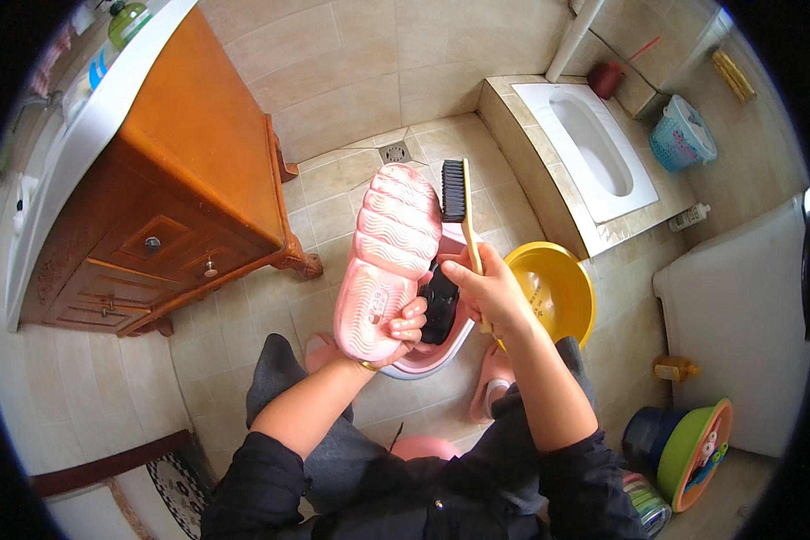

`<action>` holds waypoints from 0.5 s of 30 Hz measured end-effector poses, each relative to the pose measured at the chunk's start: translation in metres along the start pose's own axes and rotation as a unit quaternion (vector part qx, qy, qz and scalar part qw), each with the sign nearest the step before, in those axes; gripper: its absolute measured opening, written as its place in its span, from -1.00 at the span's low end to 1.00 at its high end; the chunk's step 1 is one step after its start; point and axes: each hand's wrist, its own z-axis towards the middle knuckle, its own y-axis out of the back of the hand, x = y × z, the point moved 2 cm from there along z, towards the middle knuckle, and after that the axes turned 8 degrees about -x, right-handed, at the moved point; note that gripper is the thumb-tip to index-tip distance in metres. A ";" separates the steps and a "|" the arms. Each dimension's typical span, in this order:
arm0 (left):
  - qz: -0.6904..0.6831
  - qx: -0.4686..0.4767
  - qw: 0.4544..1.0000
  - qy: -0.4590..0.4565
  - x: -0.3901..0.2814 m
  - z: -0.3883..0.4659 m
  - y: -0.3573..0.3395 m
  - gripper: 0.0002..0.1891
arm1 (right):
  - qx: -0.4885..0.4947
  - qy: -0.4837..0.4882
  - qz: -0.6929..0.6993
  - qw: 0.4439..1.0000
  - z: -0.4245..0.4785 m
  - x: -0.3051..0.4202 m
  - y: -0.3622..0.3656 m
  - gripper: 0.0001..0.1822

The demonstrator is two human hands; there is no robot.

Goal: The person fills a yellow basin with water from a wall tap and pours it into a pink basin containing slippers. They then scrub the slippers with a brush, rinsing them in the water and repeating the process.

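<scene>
My left hand (405, 331) grips a pink slipper (397, 233) near its heel end, with the wavy-ridged sole turned up towards me. The sole looks wet and bears some writing. In my right hand (489, 287) is a scrubbing brush (471, 239) with a pale handle and dark bristles. Its bristles face the slipper's toe end, close beside its edge; whether they touch I cannot tell. Beneath both hands stands a pink basin (455, 337), partly hidden by the slipper. Inside it lies a black slipper or similar black footwear (440, 307).
A yellow basin (560, 290) stands right of the pink one. Left is a wooden vanity cabinet (202, 135). A floor drain (395, 154) lies ahead; a raised squat toilet (590, 148) is at the upper right. Stacked basins (692, 452) and a white appliance (736, 304) stand at right.
</scene>
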 end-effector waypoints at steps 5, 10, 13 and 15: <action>0.133 -0.016 0.991 0.029 0.009 0.008 0.010 -0.52 | -0.005 0.007 0.130 0.992 0.012 -0.019 -0.011 -0.70; 0.363 -0.037 0.929 -0.062 -0.008 0.026 0.045 -0.68 | -0.004 0.014 0.209 0.978 0.019 -0.023 -0.015 -0.68; 0.505 -0.115 0.840 -0.161 -0.021 0.025 0.043 -0.66 | -0.039 0.023 0.222 0.974 0.022 -0.026 -0.013 -0.67; 0.262 -0.173 0.937 -0.150 -0.027 0.019 0.044 -0.53 | -0.076 0.038 0.220 0.972 0.027 -0.030 -0.011 -0.67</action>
